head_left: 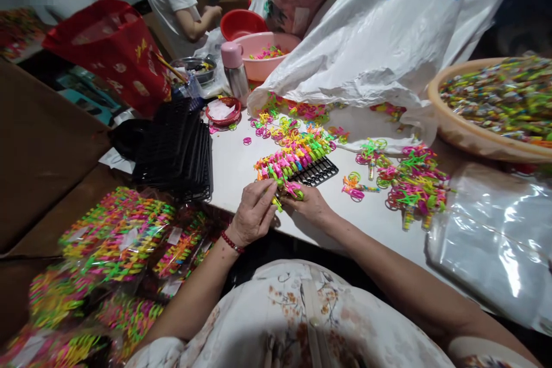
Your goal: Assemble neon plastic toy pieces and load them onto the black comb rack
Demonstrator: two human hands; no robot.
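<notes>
At the table's near edge, my left hand [254,210] has its fingers closed in a pinch at a small bright plastic toy [294,190], pink and yellow-green. My right hand [308,204] is closed round the same toy from the other side; its fingertips are partly hidden. Just beyond both hands lies a black plastic rack [321,172], its far-left part covered by rows of pink, yellow, green and orange toys [293,158]. To the right, one loose toy with round rings and a candy-filled tube [360,187] lies on the white table [233,178].
Stacked black racks [172,149] stand at left, above bagged toys [116,236]. A toy heap [418,178], clear plastic bags [491,241] and a tub of small tubes [457,132] are at right. Behind are a white sack [357,40], a flask [235,75] and a co-worker [168,0].
</notes>
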